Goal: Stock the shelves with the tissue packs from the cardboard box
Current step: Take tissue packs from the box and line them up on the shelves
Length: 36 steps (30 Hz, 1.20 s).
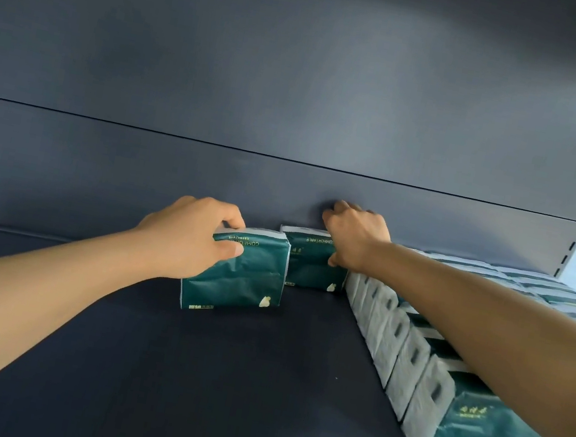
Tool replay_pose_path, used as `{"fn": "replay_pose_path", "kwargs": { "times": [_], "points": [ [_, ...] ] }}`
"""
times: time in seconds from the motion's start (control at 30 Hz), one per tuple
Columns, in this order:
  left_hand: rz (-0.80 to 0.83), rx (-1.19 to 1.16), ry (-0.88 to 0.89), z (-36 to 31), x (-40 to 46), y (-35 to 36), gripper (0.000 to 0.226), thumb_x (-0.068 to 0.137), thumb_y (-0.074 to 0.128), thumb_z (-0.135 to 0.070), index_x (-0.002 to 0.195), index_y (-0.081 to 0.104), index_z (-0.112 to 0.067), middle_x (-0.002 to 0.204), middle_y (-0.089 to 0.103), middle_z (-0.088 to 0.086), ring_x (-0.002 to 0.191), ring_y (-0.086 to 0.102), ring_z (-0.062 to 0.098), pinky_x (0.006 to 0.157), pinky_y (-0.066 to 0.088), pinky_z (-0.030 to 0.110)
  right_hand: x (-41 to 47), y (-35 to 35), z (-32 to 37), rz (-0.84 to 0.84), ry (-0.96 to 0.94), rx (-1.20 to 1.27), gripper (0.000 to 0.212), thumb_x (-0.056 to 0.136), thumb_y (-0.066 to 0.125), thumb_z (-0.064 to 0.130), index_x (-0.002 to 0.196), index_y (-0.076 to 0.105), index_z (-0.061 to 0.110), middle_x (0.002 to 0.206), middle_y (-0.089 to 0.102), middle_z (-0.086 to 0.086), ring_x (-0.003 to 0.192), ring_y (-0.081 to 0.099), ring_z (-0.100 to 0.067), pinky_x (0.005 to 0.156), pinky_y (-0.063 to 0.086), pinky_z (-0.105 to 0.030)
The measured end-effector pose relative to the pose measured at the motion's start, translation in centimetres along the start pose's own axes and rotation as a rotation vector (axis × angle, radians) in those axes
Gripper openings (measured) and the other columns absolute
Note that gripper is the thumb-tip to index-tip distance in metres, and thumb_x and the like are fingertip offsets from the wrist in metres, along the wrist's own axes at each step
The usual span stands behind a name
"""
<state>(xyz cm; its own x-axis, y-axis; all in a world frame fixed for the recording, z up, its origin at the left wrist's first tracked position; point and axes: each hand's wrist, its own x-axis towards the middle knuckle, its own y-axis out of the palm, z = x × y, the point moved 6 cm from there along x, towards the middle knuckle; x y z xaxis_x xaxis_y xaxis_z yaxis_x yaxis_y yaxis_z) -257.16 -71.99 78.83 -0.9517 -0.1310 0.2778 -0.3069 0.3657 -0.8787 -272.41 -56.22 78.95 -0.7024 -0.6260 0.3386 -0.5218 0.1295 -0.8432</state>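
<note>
Left hand: the left hand (191,236) grips the near pack (236,273) by its upper left end, thumb on the front face, fingers curled over the top.
Right hand: the right hand (352,235) reaches to the far pack (313,261), fingers over its top and thumb on its front, so it looks clasped too.
Where the packs are: both stand on the shelf (174,371). The far pack sits against the back panel (264,79), touching the stocked rows (446,361) on the right. The near pack stands just left of it and nearer.
Handling: I'd judge them light and soft, with slick film that dents under a squeeze. Take hold across the top edge or by the ends.
Orientation: green printed faces look toward the near side, and the lettering reads upside down.
Long axis: each runs left to right along the shelf; the near pack is turned slightly.
</note>
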Motion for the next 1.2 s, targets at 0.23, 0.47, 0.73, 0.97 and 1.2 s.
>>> {"fn": "replay_pose_path", "kwargs": {
  "times": [0.23,0.47,0.73,0.97,1.2],
  "points": [
    [0.002,-0.010,0.006,-0.3,0.9,0.7,0.005,0.090,0.061,-0.033,0.094,0.060,-0.035,0.093,0.068,-0.016,0.078,0.062,0.015,0.082,0.053,0.045,0.1,-0.3,-1.3,0.063,0.077,-0.002,0.030,0.076,0.074,0.038,0.086,0.053,0.018,0.095,0.064,-0.002,0.087,0.062,-0.025,0.059,0.036,-0.029],
    [-0.016,0.007,0.033,-1.7,2.0,1.8,0.012,0.090,0.060,-0.034,0.096,0.051,-0.030,0.098,0.065,-0.014,0.091,0.059,0.019,0.086,0.050,0.045,-0.7,-1.2,-2.5,0.068,0.127,0.146,0.033,0.079,0.071,0.036,0.099,0.055,0.014,0.105,0.062,-0.004,0.093,0.060,-0.028,0.066,0.041,-0.030],
    [-0.151,-0.008,0.078,-5.4,5.3,5.0,0.020,0.091,0.059,-0.035,0.109,0.056,-0.028,0.110,0.059,-0.010,0.105,0.053,0.018,0.078,0.046,0.036,-2.9,-4.6,-6.9,-0.080,0.167,0.445,0.034,0.086,0.057,0.020,0.118,0.051,0.009,0.116,0.054,-0.012,0.106,0.053,-0.033,0.089,0.048,-0.043],
    [-0.219,-0.004,0.000,-5.5,6.7,9.0,0.048,0.087,0.066,-0.029,0.130,0.043,-0.030,0.132,0.029,-0.001,0.126,0.029,0.021,0.075,0.040,0.034,-5.1,-2.5,-8.7,-0.018,0.191,0.441,0.041,0.088,0.058,0.025,0.124,0.048,0.008,0.124,0.048,-0.013,0.111,0.051,-0.032,0.093,0.045,-0.043],
    [-0.217,-0.149,-0.054,-4.2,6.4,9.3,0.060,0.083,0.070,-0.011,0.135,0.042,-0.022,0.136,0.038,0.007,0.124,0.042,0.026,0.095,0.039,0.033,-6.7,-0.7,-9.6,0.044,0.228,0.455,0.047,0.089,0.058,0.028,0.129,0.044,0.007,0.124,0.047,-0.014,0.109,0.052,-0.033,0.093,0.046,-0.046]
  ]
}}
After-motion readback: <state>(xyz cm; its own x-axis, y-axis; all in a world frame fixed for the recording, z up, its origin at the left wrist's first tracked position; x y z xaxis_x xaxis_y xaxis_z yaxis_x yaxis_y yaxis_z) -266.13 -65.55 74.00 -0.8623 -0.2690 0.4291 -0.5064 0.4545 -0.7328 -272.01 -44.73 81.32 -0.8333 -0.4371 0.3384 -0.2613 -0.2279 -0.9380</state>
